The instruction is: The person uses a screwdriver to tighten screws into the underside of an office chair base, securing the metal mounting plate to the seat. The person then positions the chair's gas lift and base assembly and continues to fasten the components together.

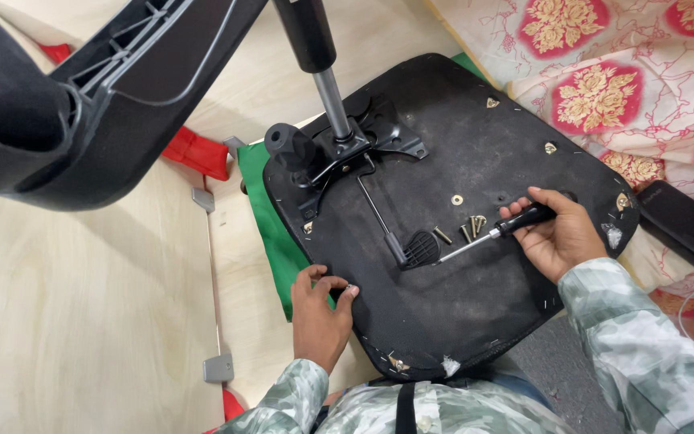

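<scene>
Head view: right hand (560, 239) grips screwdriver (496, 233); left hand (320, 309) pinches seat base (443, 281) edge.

Single head view, steeply downward and close over the upturned black fabric-covered chair seat base (475, 241); both forearms enter from the bottom edge, pale wooden floor (82, 321) left of it.

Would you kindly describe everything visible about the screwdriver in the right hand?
The screwdriver has a black handle and a slim, silver metal shaft. The right hand grips its handle. It lies nearly flat, pointing left, over the upturned black chair seat base, its tip close to the black lever paddle. Loose brass-coloured screws lie just beyond the shaft.
</scene>
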